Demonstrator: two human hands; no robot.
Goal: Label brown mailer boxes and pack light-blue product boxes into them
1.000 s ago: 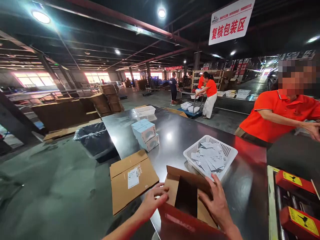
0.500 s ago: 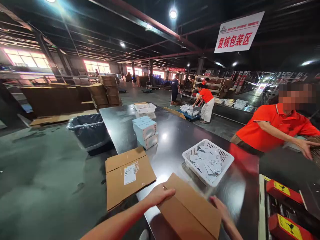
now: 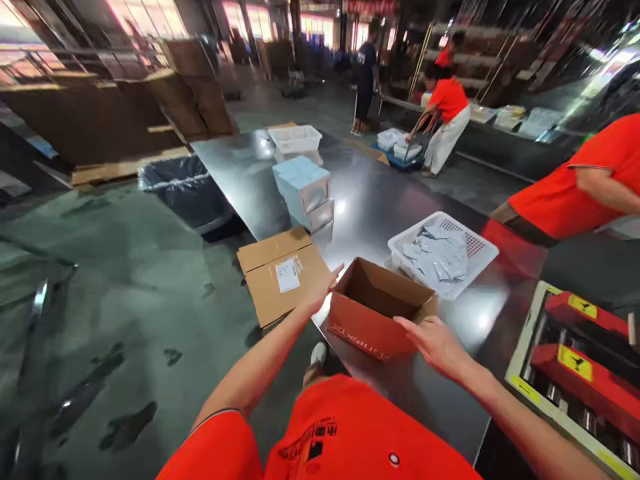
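Observation:
An open-topped brown cardboard box [image 3: 373, 327] stands squared up at the near edge of the table, its inside dark. My left hand [image 3: 324, 292] holds its left side, fingers stretched along the upper edge. At the near right corner, my right hand [image 3: 434, 341] grips the wall with the thumb in front; some fingers are hidden. A flattened carton [image 3: 265, 287] with a white label [image 3: 287, 275] lies left of the box. Just behind it on the right is a white plastic basket [image 3: 480, 257] of flat silvery-white packets [image 3: 440, 252].
Light-blue boxes [image 3: 303, 180] are stacked on the dark table [image 3: 360, 173], with another white basket [image 3: 295, 139] behind. A lined bin [image 3: 187, 193] stands left. At right are a red-guarded roller machine [image 3: 575, 363] and a co-worker in orange [image 3: 575, 193]. More people work farther back.
The folded cardboard between my hands has become an open box, its opening facing up. My view has tilted down. The co-worker at right leans farther out of view.

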